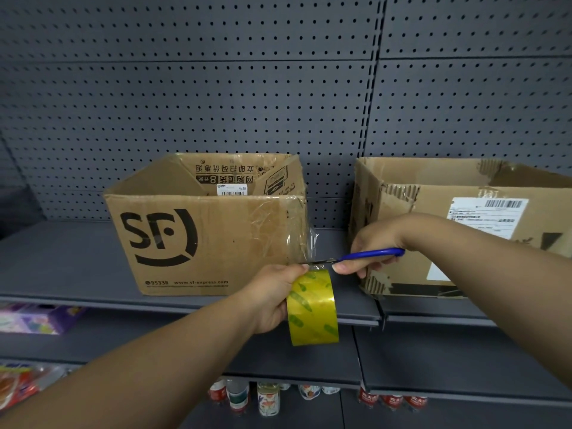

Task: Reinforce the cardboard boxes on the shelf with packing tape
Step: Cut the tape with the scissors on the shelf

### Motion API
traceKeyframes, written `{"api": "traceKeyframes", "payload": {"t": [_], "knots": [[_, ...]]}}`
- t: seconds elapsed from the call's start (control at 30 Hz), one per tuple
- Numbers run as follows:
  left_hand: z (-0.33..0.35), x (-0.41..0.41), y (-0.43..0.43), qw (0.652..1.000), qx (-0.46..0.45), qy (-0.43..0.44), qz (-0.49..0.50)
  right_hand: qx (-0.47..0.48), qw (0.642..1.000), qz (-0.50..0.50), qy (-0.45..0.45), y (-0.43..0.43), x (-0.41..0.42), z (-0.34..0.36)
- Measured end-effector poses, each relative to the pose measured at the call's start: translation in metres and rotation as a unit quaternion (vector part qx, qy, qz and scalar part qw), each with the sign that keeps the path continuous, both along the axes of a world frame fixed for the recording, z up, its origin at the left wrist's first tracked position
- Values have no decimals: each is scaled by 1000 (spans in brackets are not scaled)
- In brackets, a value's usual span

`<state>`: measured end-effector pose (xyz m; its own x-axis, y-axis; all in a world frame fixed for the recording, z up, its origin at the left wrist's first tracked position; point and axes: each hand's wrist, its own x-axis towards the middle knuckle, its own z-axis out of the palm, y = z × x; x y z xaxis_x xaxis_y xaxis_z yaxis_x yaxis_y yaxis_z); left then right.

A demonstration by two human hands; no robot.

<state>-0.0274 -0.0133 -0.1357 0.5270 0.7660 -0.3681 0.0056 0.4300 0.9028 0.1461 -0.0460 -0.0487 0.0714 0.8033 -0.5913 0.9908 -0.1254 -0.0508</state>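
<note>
**Scissors at the tape beside the left box**

The left hand (272, 292) grips a yellowish tape roll (312, 311), fingers curled round it, in front of the shelf (62, 258) edge. A clear strip (313, 246) runs up from the roll to the near right corner of the left box (204, 236) (the one printed SF), where wrinkled tape already covers the cardboard. The right hand (371, 243) holds blue-handled scissors (368, 254), fingers wrapped round the handles, blades at the strip just above the roll. The right box (464, 230), torn at its edges, stands beside it on the shelf.
</note>
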Motion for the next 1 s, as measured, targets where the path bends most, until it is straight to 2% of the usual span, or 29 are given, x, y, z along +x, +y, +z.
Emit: {"api": "traceKeyframes", "payload": {"t": [0.13,0.67,0.87,1.0], "knots": [[2,0,-1,1000,0,3,-8,-6,1000,7,2,4,-3,-4],[6,-2,-13,999,-19,-12,-28,91,996,0,19,-12,1,-6],[0,11,-37,995,52,9,-82,42,999,9,32,-27,2,9],[20,27,-49,988,109,-1,-110,121,991,-18,50,-52,19,34]]}}
